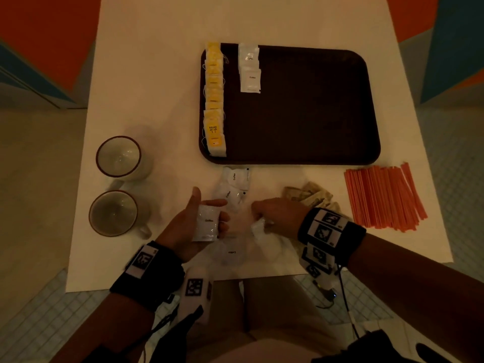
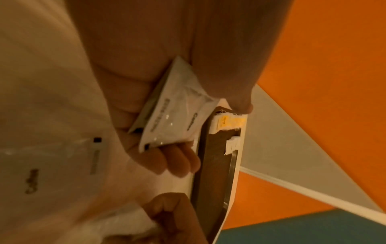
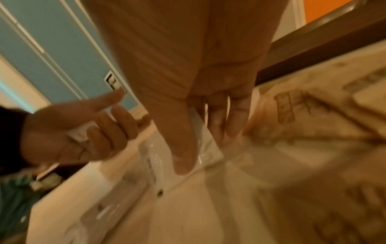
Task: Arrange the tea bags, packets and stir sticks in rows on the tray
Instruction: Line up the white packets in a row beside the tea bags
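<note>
Two mugs (image 1: 119, 184) stand on the left part of the white table (image 1: 162, 74), one behind the other, close together. The far mug (image 1: 119, 156) has a dark rim and a pale inside; its handle points toward the near one. The near mug (image 1: 114, 213) looks the same, its handle at the lower right. Both are upright and look empty. Pale floor tiles (image 1: 39, 318) with a small grid pattern show below the near table edge. Beyond the table the walls (image 1: 47, 35) carry orange and blue panels on both sides, with a white baseboard (image 2: 313, 193) in the left wrist view.
</note>
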`<state>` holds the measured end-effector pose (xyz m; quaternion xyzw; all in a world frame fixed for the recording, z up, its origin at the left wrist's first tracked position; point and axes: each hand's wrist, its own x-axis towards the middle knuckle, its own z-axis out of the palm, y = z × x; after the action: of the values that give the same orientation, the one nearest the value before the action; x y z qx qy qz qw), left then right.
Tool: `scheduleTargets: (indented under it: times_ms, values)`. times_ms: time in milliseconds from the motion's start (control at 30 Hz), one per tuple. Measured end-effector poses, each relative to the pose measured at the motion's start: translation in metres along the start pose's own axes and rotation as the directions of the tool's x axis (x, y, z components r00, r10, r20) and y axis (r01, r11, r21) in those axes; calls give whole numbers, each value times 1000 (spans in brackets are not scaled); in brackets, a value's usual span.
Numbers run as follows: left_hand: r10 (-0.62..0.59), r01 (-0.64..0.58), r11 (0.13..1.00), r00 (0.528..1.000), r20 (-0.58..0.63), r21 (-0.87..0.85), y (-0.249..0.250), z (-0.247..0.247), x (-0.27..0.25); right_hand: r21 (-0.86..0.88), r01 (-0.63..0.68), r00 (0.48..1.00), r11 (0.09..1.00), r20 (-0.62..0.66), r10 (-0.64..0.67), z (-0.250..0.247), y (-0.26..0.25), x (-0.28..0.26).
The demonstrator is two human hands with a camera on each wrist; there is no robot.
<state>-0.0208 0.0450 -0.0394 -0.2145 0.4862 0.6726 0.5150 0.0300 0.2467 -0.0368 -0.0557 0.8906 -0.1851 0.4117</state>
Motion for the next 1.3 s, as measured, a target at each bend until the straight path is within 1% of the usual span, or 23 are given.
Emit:
scheduleTargets:
  times_ms: [33, 100, 167, 233, 267, 333, 400, 467, 533, 600, 633, 667, 733, 800, 867, 967, 1000, 1033, 1100, 1133, 1200, 1233, 1300]
  values:
    - [-6, 6, 1000, 1000, 19, -25, 1, 0, 0, 68, -9, 1000, 998, -12, 9, -4, 1, -3]
    - [0, 3, 998, 999, 50, -60, 3, 3, 0, 162, 1, 995, 987, -101, 15, -18, 1, -11]
    - [15, -8, 995, 998, 68, -104, 5, 5, 0, 186, 87, 971, 979, -237, -41, -34, -2, -22]
    - [28, -23, 995, 998, 55, -94, 6, 5, 3, 244, 198, 939, 949, -325, -112, -52, -11, -30]
    - [28, -25, 998, 998, 51, -58, 7, 5, 3, 288, 235, 935, 928, -328, -135, -59, -18, -32]
    - [22, -24, 1000, 995, 93, 18, 7, 7, 3, 345, 259, 949, 902, -265, -171, -68, -34, -30]
    - [10, -20, 998, 987, 160, 57, 6, 11, 1, 273, 272, 952, 923, -214, -217, -67, -50, -18]
    - [20, -32, 997, 986, 167, 74, 5, 14, -2, 169, 294, 935, 941, -257, -246, -59, -61, -2]
    - [80, -91, 993, 988, 131, 80, 2, 11, -3, 197, 294, 899, 935, -390, -200, -49, -62, 8]
    - [151, -153, 988, 986, 72, 35, 3, 2, -3, 313, 253, 867, 916, -494, -70, -39, -55, 10]
    - [179, -179, 983, 984, 16, 29, 3, -4, -2, 344, 207, 881, 916, -472, -22, -31, -50, 11]
    - [201, -200, 979, 979, -42, 34, 4, -11, -1, 325, 154, 919, 933, -393, -14, -22, -46, 11]
    - [228, -225, 974, 967, -112, 40, 3, -21, 1, 143, 102, 981, 985, -178, -75, 1, -43, 13]
    - [221, -219, 975, 967, -130, 24, 2, -26, 2, -90, 136, 990, 987, -27, -139, 19, -44, 16]
    - [226, -224, 974, 965, -132, 34, 1, -28, 4, -210, 168, 985, 963, 5, -171, 26, -46, 19]
    - [287, -265, 952, 947, -144, 155, 2, -27, 8, -248, 207, 974, 946, -39, -223, 24, -47, 21]
    - [331, -287, 924, 931, -155, 253, 2, -26, 11, -246, 217, 971, 945, -43, -235, 23, -48, 21]
    - [389, -303, 870, 907, -163, 390, 3, -24, 15, -234, 227, 970, 945, -36, -242, 22, -48, 22]
    - [508, -292, 677, 849, -142, 676, 5, -19, 23, -190, 239, 970, 952, -3, -244, 19, -48, 23]
    - [546, -253, 569, 828, -129, 782, 7, -14, 27, -145, 232, 972, 962, 7, -234, 18, -47, 23]
    - [572, -147, 398, 812, -120, 905, 11, -6, 36, -15, 188, 982, 982, 16, -188, 13, -43, 20]
    - [569, -106, 338, 815, -113, 935, 13, -2, 41, 53, 167, 986, 985, 4, -167, 9, -40, 17]
    - [551, -42, 259, 827, -112, 965, 16, 4, 50, 187, 126, 988, 974, -109, -107, 3, -32, 10]
